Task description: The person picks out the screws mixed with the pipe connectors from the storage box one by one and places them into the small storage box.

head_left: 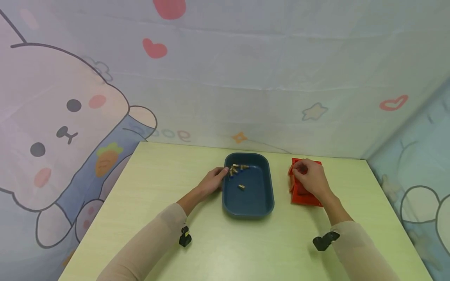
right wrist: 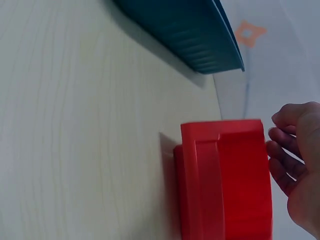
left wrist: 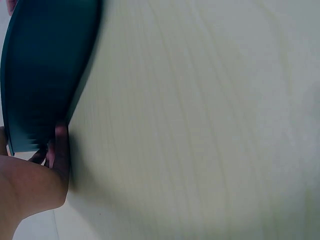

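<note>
My left hand [head_left: 213,181] grips the left rim of a dark blue tray [head_left: 247,208], thumb over the edge and fingers against the outer wall, as the left wrist view shows. Small brass fittings [head_left: 234,170], several of them with bits of blue, lie at the tray's far left. One more brass fitting [head_left: 241,187] is by itself near the middle. Over a red plastic bin [right wrist: 245,180] hovers my right hand [head_left: 311,178], fingers loosely bent, with nothing visible between thumb and fingers. Part of the bin is hidden under that hand in the head view.
Both stand on a pale wooden table [head_left: 246,249], bin to the right of the tray. A printed cloth [head_left: 225,78] hangs behind the table's back edge and along the right side. Black wrist cameras [head_left: 185,236] sit on both sleeves.
</note>
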Available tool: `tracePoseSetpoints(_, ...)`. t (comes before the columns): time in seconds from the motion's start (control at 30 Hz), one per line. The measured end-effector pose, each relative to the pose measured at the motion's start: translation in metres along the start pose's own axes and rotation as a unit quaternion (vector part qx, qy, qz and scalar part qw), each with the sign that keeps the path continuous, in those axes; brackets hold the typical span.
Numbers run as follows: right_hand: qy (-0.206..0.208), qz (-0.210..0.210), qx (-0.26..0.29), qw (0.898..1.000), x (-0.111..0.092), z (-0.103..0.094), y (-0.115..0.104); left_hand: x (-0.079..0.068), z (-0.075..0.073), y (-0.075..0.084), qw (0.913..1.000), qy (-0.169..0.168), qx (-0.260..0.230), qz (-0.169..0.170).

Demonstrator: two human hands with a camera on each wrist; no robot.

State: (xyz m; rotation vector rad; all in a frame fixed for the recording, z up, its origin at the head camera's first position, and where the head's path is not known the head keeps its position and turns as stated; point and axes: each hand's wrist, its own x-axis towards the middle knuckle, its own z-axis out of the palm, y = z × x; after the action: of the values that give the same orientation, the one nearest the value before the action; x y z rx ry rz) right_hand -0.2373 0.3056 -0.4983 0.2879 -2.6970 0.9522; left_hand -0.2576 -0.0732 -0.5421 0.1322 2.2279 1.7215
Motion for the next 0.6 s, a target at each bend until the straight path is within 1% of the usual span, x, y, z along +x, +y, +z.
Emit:
tracePoseSetpoints(0.13,0.0,-0.01,0.009,1.0,0.005,0.005,-0.01,-0.001,0.0,0.001,1.0,0.0,0.0,-0.003)
tracePoseSetpoints(0.4,-0.02,-0.019,0.039,0.999,0.011,0.014,-0.028,-0.003,-0.001,0.003,1.0,0.0,0.001,0.0)
tracePoseSetpoints(0.6,-0.022,-0.032,0.054,0.998,0.015,0.024,-0.039,-0.005,-0.001,0.004,1.0,-0.001,0.002,-0.003)
